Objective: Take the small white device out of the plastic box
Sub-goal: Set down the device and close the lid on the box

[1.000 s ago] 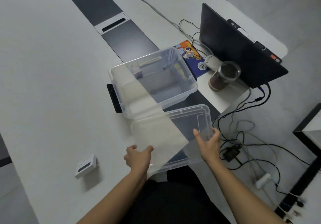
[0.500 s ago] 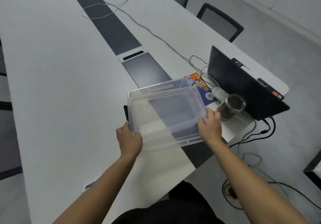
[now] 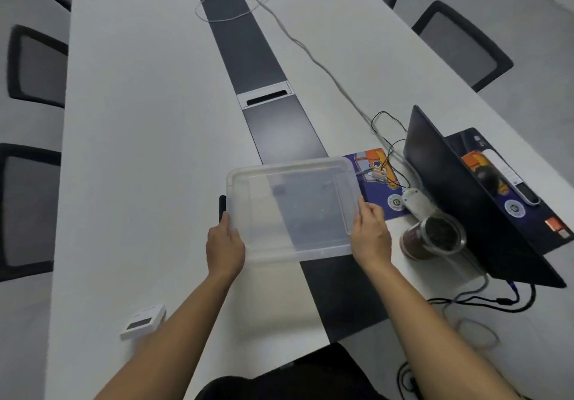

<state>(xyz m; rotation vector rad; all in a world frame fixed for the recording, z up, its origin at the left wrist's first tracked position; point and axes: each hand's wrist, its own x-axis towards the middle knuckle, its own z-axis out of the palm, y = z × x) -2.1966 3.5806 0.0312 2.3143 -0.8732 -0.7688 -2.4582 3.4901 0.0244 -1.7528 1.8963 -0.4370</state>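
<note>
Hands on the box [image 3: 292, 210], one per side: left hand [image 3: 224, 246] curled around the near-left edge, right hand [image 3: 371, 235] around the near-right edge, fingers closed on the clear lid rim. Lid on top, so contents just a hazy blur through the plastic, can't make out anything inside. Black latch [image 3: 222, 208] poking out on the left, half hidden behind the left fingers. Device [image 3: 143, 321] sitting out on the table [image 3: 139, 151], well apart from the box, near-left by the table edge, partly tucked behind the left forearm. Jar [image 3: 431, 238] with dark stuff just right of the right hand, not touching as far as visible. Laptop [image 3: 459, 194] behind it, screen angled away so only the back and a glimpse of stickers. Mouse pad [image 3: 374, 182] half covered by the box corner and cables. Chairs [image 3: 34, 67] at the edges cropped and blurry.
</note>
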